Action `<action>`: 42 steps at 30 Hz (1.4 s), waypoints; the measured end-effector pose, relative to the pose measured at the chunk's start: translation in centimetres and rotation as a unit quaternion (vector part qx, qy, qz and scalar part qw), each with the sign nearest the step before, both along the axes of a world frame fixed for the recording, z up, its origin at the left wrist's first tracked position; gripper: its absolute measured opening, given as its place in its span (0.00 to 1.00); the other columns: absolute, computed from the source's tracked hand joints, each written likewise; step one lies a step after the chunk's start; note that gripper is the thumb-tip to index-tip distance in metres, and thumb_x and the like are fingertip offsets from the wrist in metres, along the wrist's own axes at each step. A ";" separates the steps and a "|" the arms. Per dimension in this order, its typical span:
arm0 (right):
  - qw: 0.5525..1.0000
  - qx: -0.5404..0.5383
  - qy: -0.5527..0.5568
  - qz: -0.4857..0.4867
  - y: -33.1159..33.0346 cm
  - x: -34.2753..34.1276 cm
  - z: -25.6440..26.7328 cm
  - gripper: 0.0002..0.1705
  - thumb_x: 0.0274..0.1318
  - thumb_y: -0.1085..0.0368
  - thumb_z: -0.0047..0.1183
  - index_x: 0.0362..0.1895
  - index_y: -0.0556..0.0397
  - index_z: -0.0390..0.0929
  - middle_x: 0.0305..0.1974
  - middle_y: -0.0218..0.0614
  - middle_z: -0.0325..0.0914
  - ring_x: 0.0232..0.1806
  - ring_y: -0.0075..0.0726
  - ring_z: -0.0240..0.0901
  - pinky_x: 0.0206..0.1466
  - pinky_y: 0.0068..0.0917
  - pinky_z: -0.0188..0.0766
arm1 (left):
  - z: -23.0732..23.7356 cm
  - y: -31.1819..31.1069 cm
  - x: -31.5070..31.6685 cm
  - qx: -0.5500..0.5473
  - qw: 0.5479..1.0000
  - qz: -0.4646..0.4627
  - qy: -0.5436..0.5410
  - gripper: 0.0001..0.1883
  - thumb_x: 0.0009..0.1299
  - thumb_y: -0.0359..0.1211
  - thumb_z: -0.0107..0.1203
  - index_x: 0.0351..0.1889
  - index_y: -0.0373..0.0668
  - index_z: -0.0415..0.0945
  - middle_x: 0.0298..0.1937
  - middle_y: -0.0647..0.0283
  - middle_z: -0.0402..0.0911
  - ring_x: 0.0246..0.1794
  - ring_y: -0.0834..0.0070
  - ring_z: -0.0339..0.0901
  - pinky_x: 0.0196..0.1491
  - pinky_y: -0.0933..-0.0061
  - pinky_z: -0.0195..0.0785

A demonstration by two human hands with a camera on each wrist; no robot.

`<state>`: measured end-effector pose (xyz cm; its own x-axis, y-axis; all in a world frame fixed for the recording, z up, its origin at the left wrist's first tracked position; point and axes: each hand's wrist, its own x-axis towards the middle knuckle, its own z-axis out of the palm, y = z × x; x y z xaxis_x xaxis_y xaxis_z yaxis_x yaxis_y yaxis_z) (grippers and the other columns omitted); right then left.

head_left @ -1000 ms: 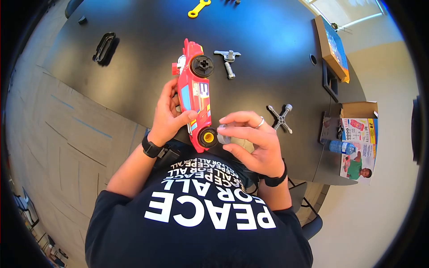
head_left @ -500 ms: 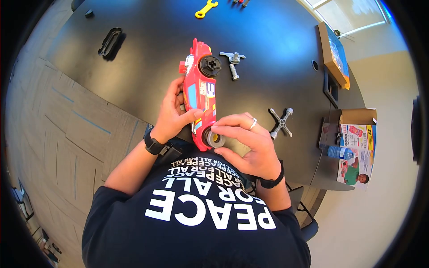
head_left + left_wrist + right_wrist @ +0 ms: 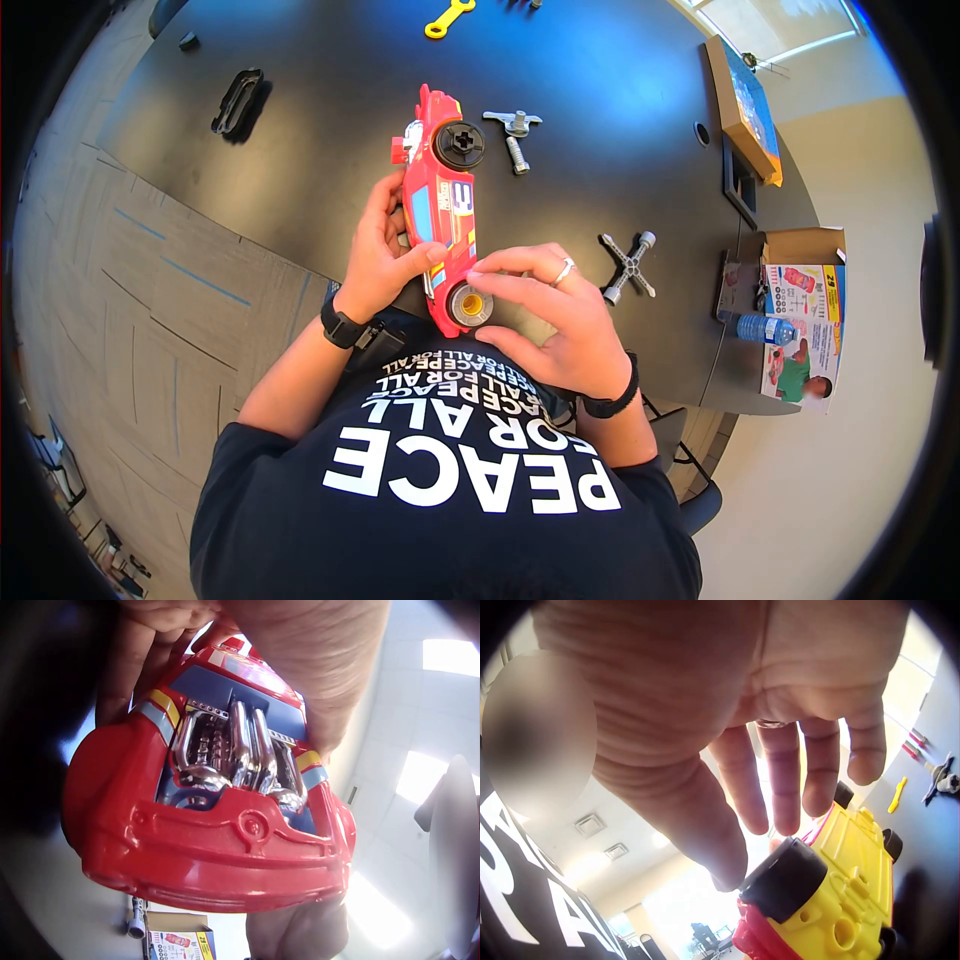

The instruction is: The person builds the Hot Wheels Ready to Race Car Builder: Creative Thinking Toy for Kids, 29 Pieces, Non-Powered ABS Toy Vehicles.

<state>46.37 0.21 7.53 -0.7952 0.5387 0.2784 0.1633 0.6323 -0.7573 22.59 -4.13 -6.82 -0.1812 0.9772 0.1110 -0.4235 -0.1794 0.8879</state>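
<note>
A red toy race car (image 3: 458, 215) with a yellow underside (image 3: 851, 877) is held nose toward the body by my left hand (image 3: 385, 250), thumb over its side and fingers around the far side. Chrome engine pipes (image 3: 251, 746) show on its hood in the left wrist view. On the front wheel sits a grey ring-shaped rim (image 3: 459, 303) around a yellow hub (image 3: 472, 305). My right hand (image 3: 560, 325) is at this wheel, index fingertip at one edge and thumb at the opposite edge, fingers fairly straight. The rear wheel (image 3: 459, 146) is black with a cross-shaped centre and no grey rim.
On the dark table (image 3: 330, 130) lie a grey cross-shaped lug wrench (image 3: 629, 268), a grey winged part with a bolt (image 3: 516, 155), a yellow wrench (image 3: 448, 18) and a black frame-like part (image 3: 237, 104). Rightward are a printed box (image 3: 800, 330), a water bottle (image 3: 765, 328) and a tray (image 3: 742, 110).
The grey rim, pinched off the wheel by my right fingers, has moved left onto the front wheel. Those fingers have loosened to its edges. My left hand keeps its grip on the car.
</note>
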 end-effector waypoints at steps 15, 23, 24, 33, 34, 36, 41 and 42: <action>1.000 -0.023 -0.004 0.004 0.2 -0.3 -0.9 0.26 0.53 0.71 0.79 0.59 0.51 0.91 0.57 0.38 0.83 0.55 0.44 0.79 0.57 0.39 0.80 | -0.2 0.0 0.0 0.004 1.000 -0.004 -0.009 0.55 0.67 0.39 0.83 0.85 0.35 0.56 0.77 0.54 0.71 0.75 0.65 0.78 0.73 0.61 0.80; 1.000 -0.022 -0.012 0.005 0.5 -0.5 -0.7 0.29 0.52 0.71 0.79 0.61 0.51 0.90 0.55 0.39 0.82 0.54 0.46 0.79 0.57 0.38 0.79 | -0.1 0.0 0.0 0.002 1.000 -0.004 -0.006 0.55 0.67 0.41 0.83 0.85 0.35 0.56 0.77 0.54 0.71 0.75 0.65 0.77 0.73 0.61 0.80; 1.000 -0.003 -0.014 0.012 0.6 -0.4 -0.8 0.28 0.52 0.71 0.79 0.60 0.51 0.90 0.55 0.39 0.82 0.54 0.46 0.79 0.56 0.38 0.79 | -0.2 0.1 0.0 0.003 1.000 -0.006 -0.008 0.55 0.67 0.40 0.83 0.85 0.35 0.56 0.77 0.54 0.71 0.75 0.65 0.77 0.73 0.61 0.80; 0.998 0.056 0.013 0.027 0.8 -0.4 -0.8 0.27 0.53 0.70 0.79 0.59 0.52 0.91 0.55 0.35 0.86 0.53 0.44 0.80 0.54 0.39 0.80 | -0.2 0.1 0.0 0.002 1.000 -0.005 -0.006 0.55 0.67 0.40 0.83 0.85 0.36 0.56 0.76 0.54 0.71 0.75 0.65 0.77 0.73 0.61 0.79; 0.998 0.056 0.013 0.027 0.9 -0.4 -0.8 0.27 0.53 0.70 0.79 0.59 0.52 0.91 0.55 0.35 0.86 0.53 0.44 0.80 0.54 0.39 0.80 | -0.2 0.0 0.0 0.002 1.000 -0.004 -0.006 0.55 0.68 0.40 0.83 0.85 0.36 0.56 0.77 0.54 0.71 0.75 0.65 0.77 0.73 0.61 0.79; 0.998 0.053 0.002 0.034 0.9 -0.4 -0.7 0.28 0.51 0.68 0.81 0.59 0.52 0.90 0.56 0.36 0.86 0.53 0.45 0.81 0.55 0.40 0.80 | -0.2 0.0 0.0 0.003 1.000 -0.006 -0.007 0.55 0.68 0.41 0.83 0.85 0.35 0.56 0.77 0.54 0.71 0.75 0.65 0.77 0.73 0.61 0.79; 0.999 0.041 -0.003 0.024 0.8 -0.4 -1.1 0.28 0.50 0.68 0.82 0.57 0.52 0.89 0.55 0.36 0.86 0.54 0.45 0.82 0.56 0.41 0.80 | -0.3 0.1 -0.1 0.006 1.000 -0.009 -0.005 0.55 0.68 0.41 0.83 0.85 0.35 0.56 0.77 0.54 0.71 0.75 0.65 0.77 0.73 0.61 0.79; 0.999 0.035 0.004 0.021 0.7 -0.4 -1.1 0.27 0.50 0.69 0.82 0.56 0.52 0.89 0.55 0.36 0.86 0.54 0.46 0.83 0.57 0.41 0.80 | -0.3 0.1 0.0 0.007 1.000 -0.009 -0.006 0.55 0.68 0.41 0.83 0.85 0.35 0.56 0.77 0.54 0.71 0.75 0.65 0.77 0.74 0.61 0.79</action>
<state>46.00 0.96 6.38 -0.8149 0.4831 0.3202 0.1293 0.6901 -0.7121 22.56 -4.04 -7.11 -0.1657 0.9785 0.1226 -0.4378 -0.1844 0.8800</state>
